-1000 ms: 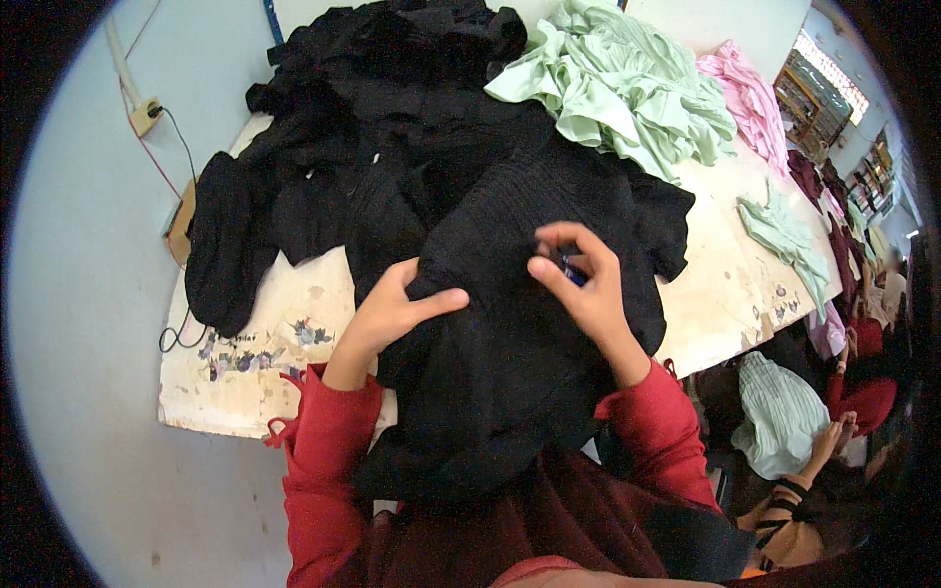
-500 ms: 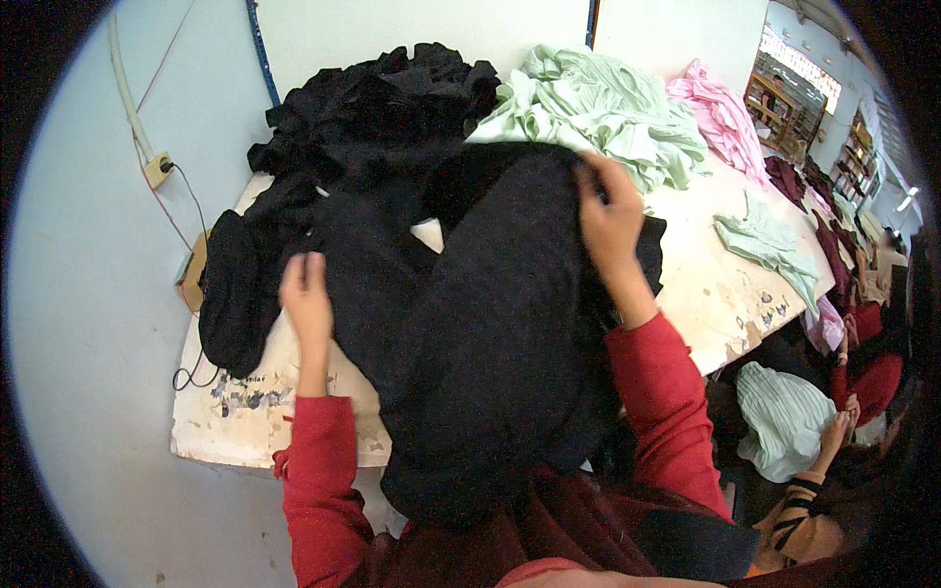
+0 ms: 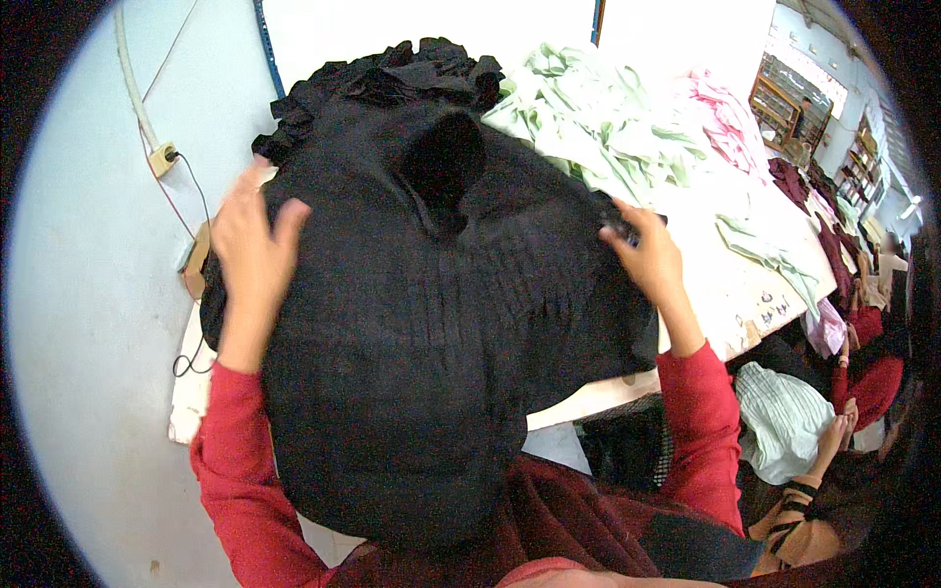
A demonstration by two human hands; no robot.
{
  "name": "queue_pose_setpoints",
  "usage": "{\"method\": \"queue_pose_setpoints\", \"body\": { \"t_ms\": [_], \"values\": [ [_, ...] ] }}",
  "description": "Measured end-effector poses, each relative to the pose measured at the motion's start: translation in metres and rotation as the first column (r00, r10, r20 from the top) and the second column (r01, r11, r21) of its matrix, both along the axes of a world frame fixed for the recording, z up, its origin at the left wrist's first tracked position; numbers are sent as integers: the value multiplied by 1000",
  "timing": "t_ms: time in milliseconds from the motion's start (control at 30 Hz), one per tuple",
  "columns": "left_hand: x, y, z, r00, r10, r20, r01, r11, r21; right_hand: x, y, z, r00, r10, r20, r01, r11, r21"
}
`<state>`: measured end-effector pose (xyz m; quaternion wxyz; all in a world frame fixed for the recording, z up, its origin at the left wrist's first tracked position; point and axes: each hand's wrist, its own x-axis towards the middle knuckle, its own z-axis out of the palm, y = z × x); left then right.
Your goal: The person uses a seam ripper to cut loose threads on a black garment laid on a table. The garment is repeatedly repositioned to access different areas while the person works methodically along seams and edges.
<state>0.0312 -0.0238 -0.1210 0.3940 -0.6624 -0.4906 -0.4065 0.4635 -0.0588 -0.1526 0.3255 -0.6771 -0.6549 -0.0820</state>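
Observation:
A black pleated garment (image 3: 392, 353) is spread in front of me, its dark neck opening (image 3: 446, 162) facing up and its lower part draping over the near edge of the table toward my lap. At the garment's left shoulder my left hand (image 3: 255, 250), slightly blurred, lies with thumb and fingers apart. My right hand (image 3: 652, 255) pinches the cloth at the garment's right side between thumb and fingers. Behind the neck opening rises a heap of black clothes (image 3: 392, 78).
Pale green cloth (image 3: 598, 118) and pink cloth (image 3: 720, 122) are piled at the back right of the worn white table (image 3: 745, 279). A cable runs from a wall socket (image 3: 162, 160) on the left. Beside me on the right, another person's hands (image 3: 838, 426) hold a pale green pleated garment (image 3: 779, 416).
The black garment has gone from bunched and folded to spread out, showing its neck opening and pleats. My left hand moved left and up; my right hand moved right and down.

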Motion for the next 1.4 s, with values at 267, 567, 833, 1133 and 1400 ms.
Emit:
{"method": "queue_pose_setpoints", "body": {
  "t_ms": [267,567,833,1133,1400],
  "values": [
    [72,-112,-157,759,-647,68,322,283,-903,-37,-67,-108,840,532,105,-428,770,-474],
    [67,-63,-98,698,-536,475,588,51,-807,-29,-47,-47,832,539,-131,-544,747,-382],
    [104,44,-132,813,-529,244,465,335,-820,-115,70,-78,532,742,-409,-817,577,-15],
    [83,19,-114,775,-551,310,617,555,-557,-114,59,-78,593,701,-395,-757,653,21],
    [88,-7,-108,763,-637,112,640,718,-274,-119,28,-67,692,671,-268,-600,740,305]
  ]
}}
